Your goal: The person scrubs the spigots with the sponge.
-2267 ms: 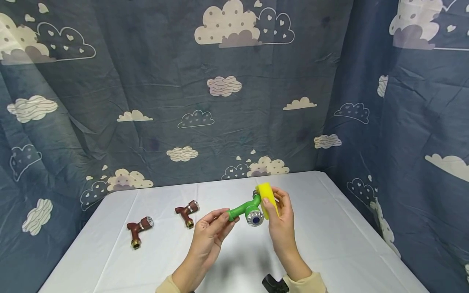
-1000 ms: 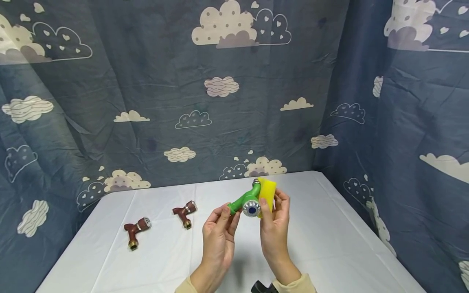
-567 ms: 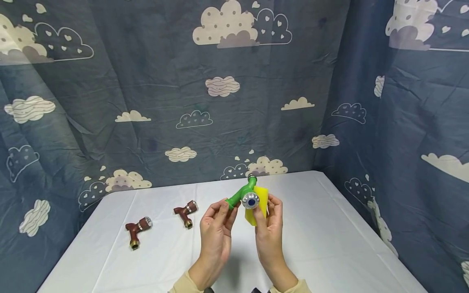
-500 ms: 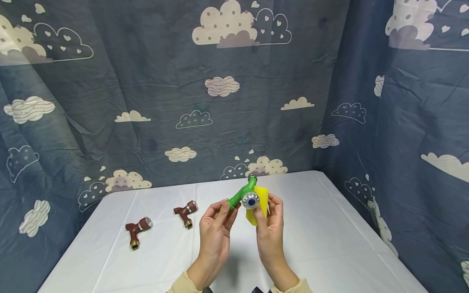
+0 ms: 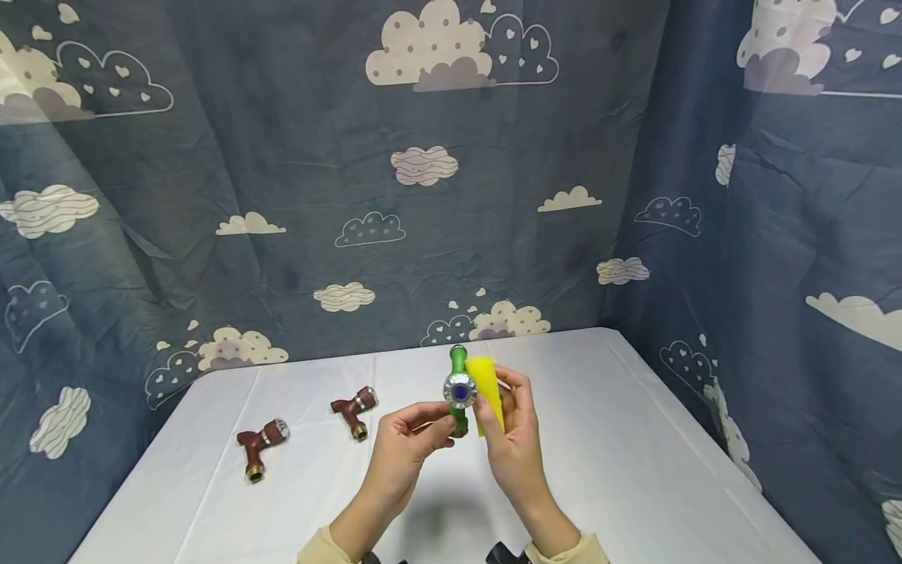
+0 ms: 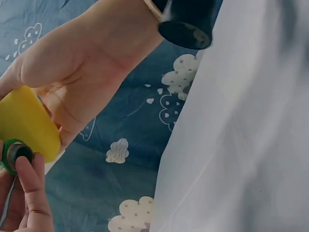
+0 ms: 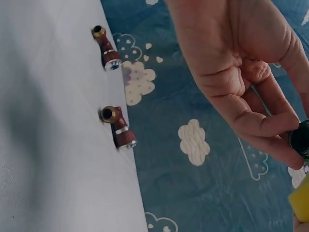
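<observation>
Above the table, my left hand (image 5: 398, 450) holds the lower end of a green water tap (image 5: 459, 362) between thumb and fingers. The tap stands nearly upright, its chrome handle with a blue centre facing me. In my right hand (image 5: 513, 435) a yellow sponge (image 5: 486, 384) is gripped against the tap's right side, the thumb in front by the handle. The left wrist view shows the sponge (image 6: 29, 123) beside the tap's round threaded opening (image 6: 19, 153). Only a corner of the sponge (image 7: 301, 200) appears in the right wrist view.
Two dark red taps lie on the white table (image 5: 634, 462) to the left: one nearer (image 5: 261, 446), the other farther back (image 5: 355, 411). Blue cloud-patterned cloth (image 5: 296, 157) hangs behind and at both sides. Black wrist devices (image 5: 503, 553) show at the bottom edge.
The green tap has turned from slanting to nearly upright, its handle shifting left. My left hand has moved lower and left. My right hand and the sponge have shifted slightly left.
</observation>
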Available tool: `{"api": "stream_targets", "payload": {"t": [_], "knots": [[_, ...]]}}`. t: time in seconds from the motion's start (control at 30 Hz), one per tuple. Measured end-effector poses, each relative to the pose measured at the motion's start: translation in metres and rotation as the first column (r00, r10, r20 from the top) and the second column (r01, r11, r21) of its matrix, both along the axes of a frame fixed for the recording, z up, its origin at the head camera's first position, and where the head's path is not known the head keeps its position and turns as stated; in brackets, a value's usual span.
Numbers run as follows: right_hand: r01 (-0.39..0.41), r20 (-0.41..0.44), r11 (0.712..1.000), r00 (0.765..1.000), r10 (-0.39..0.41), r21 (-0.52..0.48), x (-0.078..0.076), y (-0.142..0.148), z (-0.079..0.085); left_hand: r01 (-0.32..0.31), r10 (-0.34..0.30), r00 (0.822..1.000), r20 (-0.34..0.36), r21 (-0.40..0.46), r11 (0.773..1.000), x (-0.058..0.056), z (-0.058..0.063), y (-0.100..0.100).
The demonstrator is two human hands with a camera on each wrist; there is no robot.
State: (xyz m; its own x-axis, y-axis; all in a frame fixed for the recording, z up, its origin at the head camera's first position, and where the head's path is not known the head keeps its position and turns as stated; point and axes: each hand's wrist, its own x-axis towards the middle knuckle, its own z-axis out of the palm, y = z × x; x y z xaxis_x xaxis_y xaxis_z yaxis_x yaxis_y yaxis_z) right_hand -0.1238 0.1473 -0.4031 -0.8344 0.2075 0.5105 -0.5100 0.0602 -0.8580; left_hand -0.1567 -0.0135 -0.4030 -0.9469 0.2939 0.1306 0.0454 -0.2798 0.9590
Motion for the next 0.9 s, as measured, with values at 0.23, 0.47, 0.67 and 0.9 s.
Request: {"api": "stream_targets", "payload": {"t": [0.23, 0.47, 0.67, 0.9], "knots": [[-0.012, -0.06, 0.99, 0.998, 0.02, 0.139, 0.0, -0.008, -0.002, -0.015, 0.016, 0.999, 0.05, -0.015, 1.0, 0.0, 0.002, -0.006], [0.076, -0.081, 0.955, 0.995, -0.055, 0.286, 0.002, -0.009, 0.0, -0.002, 0.001, 0.998, 0.062, 0.026, 1.0, 0.0, 0.002, -0.009], [0.1, -0.105, 0.929, 0.992, -0.067, 0.356, 0.004, -0.006, 0.0, -0.037, 0.033, 0.996, 0.087, 0.043, 0.998, -0.003, 0.006, -0.011], [0.074, -0.101, 0.92, 0.994, -0.037, 0.385, 0.008, -0.003, -0.005, -0.079, 0.073, 0.989, 0.126, 0.042, 0.996, -0.002, 0.009, -0.017]]}}
